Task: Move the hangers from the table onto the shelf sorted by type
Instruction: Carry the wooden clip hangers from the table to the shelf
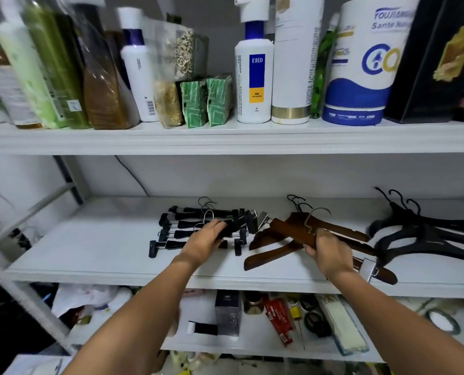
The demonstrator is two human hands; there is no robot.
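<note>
At shelf (90, 239) front edge: right hand (331, 253) grips a wood hanger (293, 231) mid-bar; left hand (203, 242) curls over the clip hangers (187, 223). I'd lower the wood one flat onto the brown pile (268, 255), hook rearward, clear of the clips, with left steadying that stack. Plastic hangers (428, 234) lie far right, apart.

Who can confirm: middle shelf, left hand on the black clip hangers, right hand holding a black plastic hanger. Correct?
Not quite. In the head view the right hand grips a brown wooden hanger, not a black plastic one; the black plastic hangers lie further right. Left hand on the clip hangers, middle shelf: correct.
</note>
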